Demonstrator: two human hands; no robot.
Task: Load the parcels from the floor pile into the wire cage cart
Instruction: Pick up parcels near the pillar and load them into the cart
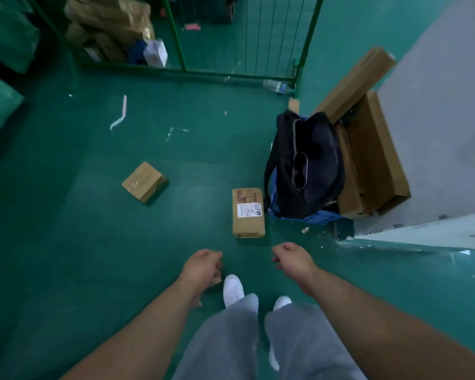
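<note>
A green wire cage cart [176, 37] fills the top of the frame, its mesh walls upright. Brown paper-wrapped parcels [104, 20] are stacked in its upper-left corner beside a small white bag [155, 53]. Long flattened brown cardboard cartons [368, 149] lean against the grey wall at the right, with a black backpack [305, 165] slumped in front of them.

On the green floor [66, 242] just left of the backpack lies an oblong brown cardboard parcel [248, 220]. It lies flat, with its long axis running up and down the frame. A white shipping label [248, 209] sits on its upper half below a strip of orange-red print, all too blurred to read. Well apart, centre left, a squarish brown taped cardboard box [144, 181] lies flat, turned diagonally with one corner toward the cart.

At lower centre, the left hand [203, 267] hangs with its fingers curled under. A small brown scrap [217, 281] shows by its fingertips, possibly held, though I cannot tell. The right hand [294, 259] hangs loosely curled, with nothing in it, just below the oblong parcel.

A clear plastic bottle [277, 86] lies by the cart's right post.
</note>
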